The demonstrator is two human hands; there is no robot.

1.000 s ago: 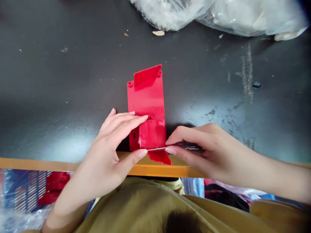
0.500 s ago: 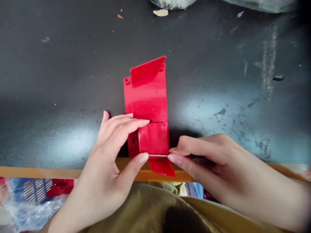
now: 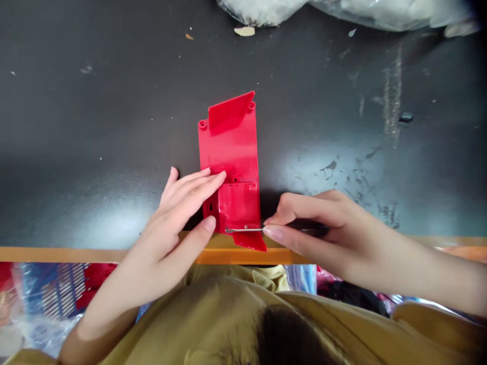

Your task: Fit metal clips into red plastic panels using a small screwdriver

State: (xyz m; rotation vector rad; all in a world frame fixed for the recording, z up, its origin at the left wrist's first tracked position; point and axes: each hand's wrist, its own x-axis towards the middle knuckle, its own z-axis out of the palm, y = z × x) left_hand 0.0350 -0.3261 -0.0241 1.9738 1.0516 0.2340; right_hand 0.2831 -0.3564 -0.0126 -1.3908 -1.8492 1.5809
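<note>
A red plastic part (image 3: pixel 238 152) lies on the dark worktop, its lower end at the front edge. It has a raised box-like section, slanted flaps at both ends and round screw posts. My left hand (image 3: pixel 178 218) rests over its left side, fingers stretched out and thumb apart, the fingertips touching the part. In my right hand (image 3: pixel 315 228), pinched between thumb and bent index finger, is a thin metal-shafted screwdriver (image 3: pixel 245 230) with a dark handle mostly hidden by the hand. Its shaft lies across the lower edge of the raised section, pointing left. A small metal speck shows just above the shaft.
Clear plastic bags with white contents (image 3: pixel 266 12) lie along the far edge. A small black piece (image 3: pixel 406 117) and a pale scrap (image 3: pixel 244 31) are on the worktop (image 3: pixel 114 101). Below its orange-brown edge (image 3: pixel 76 255), a blue slotted basket (image 3: pixel 63 291) and red parts show at left.
My left thumb has moved left, off the tool's tip, which now shows. The screwdriver's dark handle is more visible in my right hand. The view has shifted slightly.
</note>
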